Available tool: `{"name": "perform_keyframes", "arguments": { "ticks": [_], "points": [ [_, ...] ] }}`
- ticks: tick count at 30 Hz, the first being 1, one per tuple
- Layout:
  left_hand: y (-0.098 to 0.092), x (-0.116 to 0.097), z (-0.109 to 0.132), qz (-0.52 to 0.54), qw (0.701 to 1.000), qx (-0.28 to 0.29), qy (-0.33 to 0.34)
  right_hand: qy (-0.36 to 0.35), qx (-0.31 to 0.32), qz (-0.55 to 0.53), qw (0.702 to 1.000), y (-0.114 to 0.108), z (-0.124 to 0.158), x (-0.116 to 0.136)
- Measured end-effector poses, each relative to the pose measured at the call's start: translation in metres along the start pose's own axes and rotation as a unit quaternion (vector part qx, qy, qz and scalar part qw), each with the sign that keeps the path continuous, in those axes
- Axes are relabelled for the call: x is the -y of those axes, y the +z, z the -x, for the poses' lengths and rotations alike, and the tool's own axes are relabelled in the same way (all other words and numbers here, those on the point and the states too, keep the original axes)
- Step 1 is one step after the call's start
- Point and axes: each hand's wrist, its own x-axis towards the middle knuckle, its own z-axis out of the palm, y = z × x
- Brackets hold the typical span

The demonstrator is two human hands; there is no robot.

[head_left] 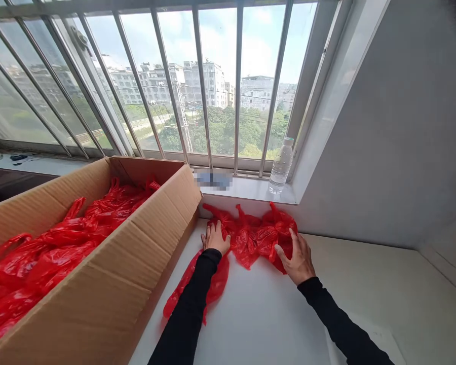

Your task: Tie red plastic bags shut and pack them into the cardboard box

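Observation:
Bunched red plastic bags lie in a row on the white tabletop against the wall below the window. My left hand rests on the left end of the row, fingers spread over the red plastic. Under my left forearm lies another red plastic bag, loosely spread and partly hidden by the sleeve. At the right end, my right hand touches the row with its thumb and fingers apart. On the left stands an open cardboard box holding many crumpled red bags.
A clear plastic bottle with a pale green cap stands on the windowsill, near a blurred bluish item. Metal bars cross the window. A grey wall rises on the right.

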Motion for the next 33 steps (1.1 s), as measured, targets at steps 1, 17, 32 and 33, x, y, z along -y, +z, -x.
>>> {"name": "perform_keyframes", "arguments": {
  "ticks": [1, 17, 32, 33],
  "points": [
    [0.003, -0.005, 0.005, -0.003, 1.0, -0.013, 0.01, -0.001, -0.005, 0.008, 1.0, 0.001, -0.002, 0.0],
    [-0.01, -0.02, 0.115, 0.086, 0.963, -0.145, 0.21, 0.011, 0.014, -0.061, 0.998, -0.032, -0.019, 0.022],
    [-0.017, -0.009, 0.261, 0.256, 0.951, -0.025, 0.172, 0.12, 0.291, -0.285, 0.905, -0.11, 0.13, 0.094],
    [-0.018, -0.005, 0.263, 0.261, 0.95, -0.019, 0.172, 0.113, 0.289, -0.271, 0.911, -0.116, 0.13, 0.093]
  ]
}}
